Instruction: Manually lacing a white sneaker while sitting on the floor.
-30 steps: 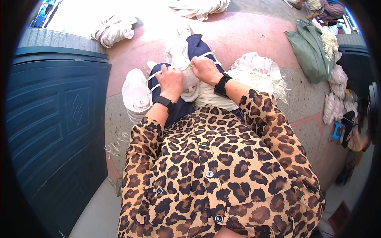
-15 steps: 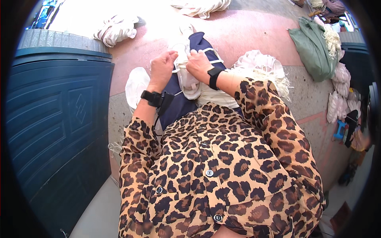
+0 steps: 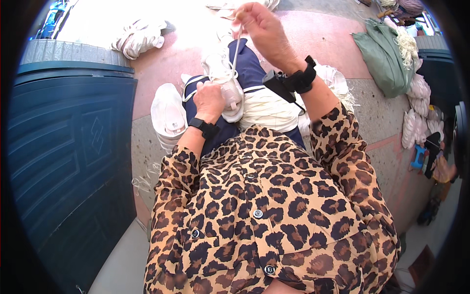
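A white shoe (image 3: 230, 93) lies between my thighs, toe end away from me, its tongue side nearer my lap. Raised above its far right side, my right hand (image 3: 267, 34) pinches a white shoelace (image 3: 237, 54), drawn taut up from the shoe. Against the shoe's left side, my left hand (image 3: 209, 100) is closed on its edge; part of its grip is hidden. A bundle of cream laces (image 3: 269, 112) lies across my lap to the right. White strands also cross my dark blue trousers (image 3: 247, 61).
More white shoes (image 3: 169, 110) are stacked by my left leg. White bundles (image 3: 139, 39) lie on the floor ahead, and another pale pile (image 3: 333, 81) sits to the right. A green sack (image 3: 387, 59) stands farther right. Blue panelled doors (image 3: 73, 142) close off the left.
My right hand has risen up and away from the shoe, pulling the lace straight. My left hand has come down and nearer, onto the shoe's left side.
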The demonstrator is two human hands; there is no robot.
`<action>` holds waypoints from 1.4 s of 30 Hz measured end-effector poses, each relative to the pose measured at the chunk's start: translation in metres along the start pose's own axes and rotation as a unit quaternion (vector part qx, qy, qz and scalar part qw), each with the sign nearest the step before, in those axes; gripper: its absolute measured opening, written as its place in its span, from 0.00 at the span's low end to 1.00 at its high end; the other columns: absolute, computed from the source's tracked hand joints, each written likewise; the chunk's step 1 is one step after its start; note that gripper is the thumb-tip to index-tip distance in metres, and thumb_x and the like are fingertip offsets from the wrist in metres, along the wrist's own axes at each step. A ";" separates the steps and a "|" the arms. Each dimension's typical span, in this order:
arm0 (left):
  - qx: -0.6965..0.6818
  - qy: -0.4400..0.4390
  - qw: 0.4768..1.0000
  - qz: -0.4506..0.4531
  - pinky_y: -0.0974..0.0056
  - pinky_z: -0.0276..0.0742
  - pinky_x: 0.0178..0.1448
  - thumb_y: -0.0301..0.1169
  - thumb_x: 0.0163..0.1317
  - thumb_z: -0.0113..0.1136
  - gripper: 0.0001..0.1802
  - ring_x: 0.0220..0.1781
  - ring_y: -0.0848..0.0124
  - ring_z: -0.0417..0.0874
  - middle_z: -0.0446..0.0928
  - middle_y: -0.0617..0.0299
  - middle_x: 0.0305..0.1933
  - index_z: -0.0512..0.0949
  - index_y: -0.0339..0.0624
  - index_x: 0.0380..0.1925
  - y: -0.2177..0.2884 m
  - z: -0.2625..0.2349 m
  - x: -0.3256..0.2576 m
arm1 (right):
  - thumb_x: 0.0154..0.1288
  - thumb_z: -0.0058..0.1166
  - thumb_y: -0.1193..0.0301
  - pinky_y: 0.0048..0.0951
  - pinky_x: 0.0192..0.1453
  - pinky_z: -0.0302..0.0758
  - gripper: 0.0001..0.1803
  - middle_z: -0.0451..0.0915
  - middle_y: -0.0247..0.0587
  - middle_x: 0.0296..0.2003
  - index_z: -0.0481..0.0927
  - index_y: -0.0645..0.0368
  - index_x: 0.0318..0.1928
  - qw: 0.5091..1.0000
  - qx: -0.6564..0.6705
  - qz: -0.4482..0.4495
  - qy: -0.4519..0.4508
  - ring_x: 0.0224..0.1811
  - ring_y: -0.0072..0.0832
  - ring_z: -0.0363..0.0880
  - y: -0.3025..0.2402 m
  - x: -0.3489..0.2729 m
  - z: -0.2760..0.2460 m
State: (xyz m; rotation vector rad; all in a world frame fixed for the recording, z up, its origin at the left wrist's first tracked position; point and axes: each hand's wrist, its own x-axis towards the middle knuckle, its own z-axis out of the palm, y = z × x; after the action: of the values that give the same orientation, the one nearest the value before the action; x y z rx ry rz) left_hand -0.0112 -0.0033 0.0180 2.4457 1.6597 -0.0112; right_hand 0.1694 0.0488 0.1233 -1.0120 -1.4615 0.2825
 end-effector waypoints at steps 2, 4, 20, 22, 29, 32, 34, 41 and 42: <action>-0.012 -0.006 1.000 0.003 0.57 0.74 0.37 0.28 0.47 0.52 0.07 0.38 0.57 0.74 0.75 0.55 0.30 0.79 0.39 0.22 -0.005 0.006 0.003 | 0.62 0.47 0.69 0.23 0.26 0.66 0.10 0.73 0.36 0.22 0.71 0.63 0.27 0.881 0.260 0.376 -0.126 0.20 0.22 0.67 0.001 -0.018 -0.001; -0.133 0.008 0.991 -0.008 0.57 0.74 0.36 0.30 0.48 0.53 0.09 0.34 0.58 0.78 0.76 0.51 0.28 0.78 0.37 0.22 -0.013 0.014 0.007 | 0.62 0.49 0.66 0.22 0.25 0.66 0.12 0.72 0.34 0.20 0.70 0.62 0.26 0.917 0.122 0.323 -0.198 0.19 0.19 0.66 0.018 -0.041 0.011; -0.174 0.036 0.984 -0.024 0.53 0.72 0.39 0.22 0.49 0.49 0.10 0.34 0.50 0.75 0.74 0.44 0.29 0.70 0.36 0.35 0.002 0.013 0.010 | 0.48 0.47 0.78 0.38 0.33 0.73 0.17 0.78 0.48 0.24 0.73 0.55 0.43 0.889 -0.179 0.166 -0.387 0.30 0.41 0.78 0.043 -0.130 0.024; -0.172 0.053 0.983 -0.022 0.52 0.72 0.39 0.23 0.50 0.49 0.11 0.34 0.48 0.75 0.73 0.42 0.28 0.67 0.37 0.36 0.002 0.022 0.013 | 0.50 0.48 0.77 0.37 0.34 0.73 0.18 0.78 0.46 0.26 0.72 0.56 0.45 0.878 -0.187 0.167 -0.407 0.31 0.41 0.78 0.043 -0.130 0.028; -0.242 0.040 0.964 -0.101 0.55 0.72 0.39 0.24 0.47 0.52 0.12 0.34 0.53 0.78 0.76 0.46 0.28 0.68 0.35 0.34 -0.001 0.028 0.020 | 0.52 0.48 0.75 0.37 0.35 0.73 0.16 0.78 0.46 0.27 0.72 0.56 0.45 0.871 -0.178 0.154 -0.431 0.32 0.41 0.78 0.048 -0.126 0.029; -0.284 0.034 0.952 -0.105 0.57 0.73 0.39 0.25 0.46 0.53 0.15 0.33 0.55 0.79 0.77 0.47 0.28 0.69 0.35 0.37 -0.006 0.034 0.019 | 0.50 0.48 0.76 0.37 0.33 0.74 0.14 0.78 0.48 0.25 0.72 0.57 0.41 0.840 -0.221 0.122 -0.481 0.32 0.41 0.79 0.042 -0.117 0.030; -0.344 0.010 0.930 -0.128 0.53 0.72 0.40 0.27 0.49 0.52 0.16 0.37 0.50 0.76 0.75 0.45 0.31 0.69 0.37 0.41 -0.006 0.033 0.018 | 0.51 0.48 0.76 0.38 0.33 0.74 0.14 0.78 0.48 0.26 0.71 0.58 0.41 0.846 -0.201 0.125 -0.478 0.32 0.41 0.78 0.047 -0.117 0.030; -0.114 -0.011 0.993 0.009 0.52 0.70 0.44 0.26 0.48 0.51 0.18 0.40 0.51 0.74 0.76 0.46 0.30 0.72 0.43 0.43 0.001 -0.007 0.009 | 0.50 0.46 0.78 0.39 0.37 0.72 0.15 0.76 0.55 0.30 0.67 0.63 0.42 0.850 -0.114 0.162 -0.488 0.37 0.45 0.76 0.047 -0.111 0.015; -0.114 -0.047 0.992 0.015 0.53 0.70 0.46 0.25 0.47 0.50 0.19 0.41 0.52 0.74 0.76 0.46 0.32 0.73 0.44 0.43 0.001 -0.013 0.009 | 0.51 0.45 0.79 0.38 0.39 0.72 0.15 0.75 0.56 0.30 0.67 0.63 0.43 0.855 -0.070 0.199 -0.473 0.37 0.47 0.75 0.047 -0.106 0.006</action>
State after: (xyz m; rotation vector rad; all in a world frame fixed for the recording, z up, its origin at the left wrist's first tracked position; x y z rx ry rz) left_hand -0.0081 0.0068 0.0297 2.2645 1.4951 0.0638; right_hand 0.1656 0.0029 0.0164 -1.3846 -2.1507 1.1112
